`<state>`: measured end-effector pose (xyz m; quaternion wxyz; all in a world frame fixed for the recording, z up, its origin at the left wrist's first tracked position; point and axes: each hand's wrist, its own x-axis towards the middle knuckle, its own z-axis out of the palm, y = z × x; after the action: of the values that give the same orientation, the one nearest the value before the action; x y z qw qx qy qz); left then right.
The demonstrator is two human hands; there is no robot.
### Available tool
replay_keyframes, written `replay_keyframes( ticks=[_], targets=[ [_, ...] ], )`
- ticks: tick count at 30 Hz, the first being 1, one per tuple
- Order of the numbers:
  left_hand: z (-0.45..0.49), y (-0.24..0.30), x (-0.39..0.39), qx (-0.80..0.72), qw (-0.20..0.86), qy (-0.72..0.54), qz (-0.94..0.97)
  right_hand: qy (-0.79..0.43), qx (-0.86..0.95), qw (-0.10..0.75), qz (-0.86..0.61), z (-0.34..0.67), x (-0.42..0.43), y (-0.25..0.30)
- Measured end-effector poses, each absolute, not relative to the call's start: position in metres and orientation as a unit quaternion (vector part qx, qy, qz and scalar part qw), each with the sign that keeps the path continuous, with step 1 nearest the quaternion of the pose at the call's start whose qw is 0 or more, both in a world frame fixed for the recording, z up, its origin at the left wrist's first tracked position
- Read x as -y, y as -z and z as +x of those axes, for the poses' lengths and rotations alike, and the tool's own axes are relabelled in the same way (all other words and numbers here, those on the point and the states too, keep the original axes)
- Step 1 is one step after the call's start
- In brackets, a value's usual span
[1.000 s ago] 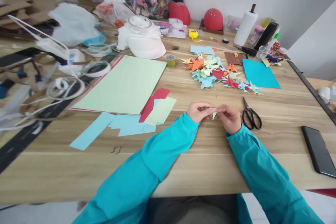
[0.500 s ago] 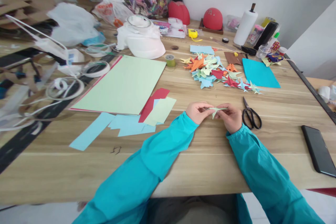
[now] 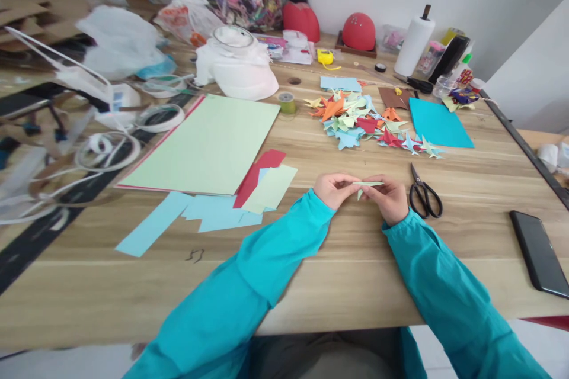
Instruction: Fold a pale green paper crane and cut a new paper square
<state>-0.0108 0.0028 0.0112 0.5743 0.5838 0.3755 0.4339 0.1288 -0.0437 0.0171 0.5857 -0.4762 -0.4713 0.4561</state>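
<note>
Between my two hands is a small piece of folded pale green paper (image 3: 372, 183), pinched above the wooden table. My left hand (image 3: 334, 189) grips its left end with thumb and fingers. From the other side my right hand (image 3: 390, 196) pinches it, its thumb across the middle. Part of the fold is hidden by the fingertips. Black-handled scissors (image 3: 425, 196) lie just right of my right hand, blades pointing away. Beyond my hands lies a heap of folded paper pieces (image 3: 349, 121) in orange, green, blue and red.
Left of my hands are cut paper strips (image 3: 153, 224) and large green sheets (image 3: 204, 145). A turquoise sheet (image 3: 440, 123) lies beyond the scissors. A black phone (image 3: 540, 251) rests at the right edge. Cables (image 3: 106, 151), a white cap (image 3: 242, 71) and a spool (image 3: 287, 103) stand farther off.
My right thumb has shifted left over the folded green paper, and the flap hanging below it shows less. Both hands keep their pinch; the view has moved very slightly.
</note>
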Motion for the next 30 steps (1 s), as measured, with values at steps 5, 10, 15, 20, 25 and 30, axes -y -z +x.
replay_keyframes(
  ticks=[5, 10, 15, 20, 25, 30],
  targets=[
    [-0.010, -0.012, -0.002, -0.376, 0.585, -0.438, 0.569, -0.454, 0.469, 0.585, -0.481, 0.128, 0.043, -0.019],
    [-0.010, -0.011, -0.003, -0.366, 0.597, -0.442, 0.561, -0.464, 0.461, 0.587, -0.476, 0.128, 0.044, -0.019],
    [-0.011, -0.010, -0.004, -0.334, 0.616, -0.446, 0.556, -0.472, 0.463, 0.592, -0.461, 0.129, 0.043, -0.015],
    [-0.011, -0.012, -0.005, -0.324, 0.668, -0.414, 0.527, -0.484, 0.462, 0.590, -0.451, 0.131, 0.042, -0.013],
    [-0.008, -0.020, -0.001, -0.300, 0.701, -0.413, 0.498, -0.495, 0.457, 0.579, -0.460, 0.130, 0.043, -0.015],
    [-0.008, -0.016, -0.001, -0.322, 0.690, -0.387, 0.521, -0.497, 0.462, 0.562, -0.473, 0.128, 0.044, -0.017]
  ],
)
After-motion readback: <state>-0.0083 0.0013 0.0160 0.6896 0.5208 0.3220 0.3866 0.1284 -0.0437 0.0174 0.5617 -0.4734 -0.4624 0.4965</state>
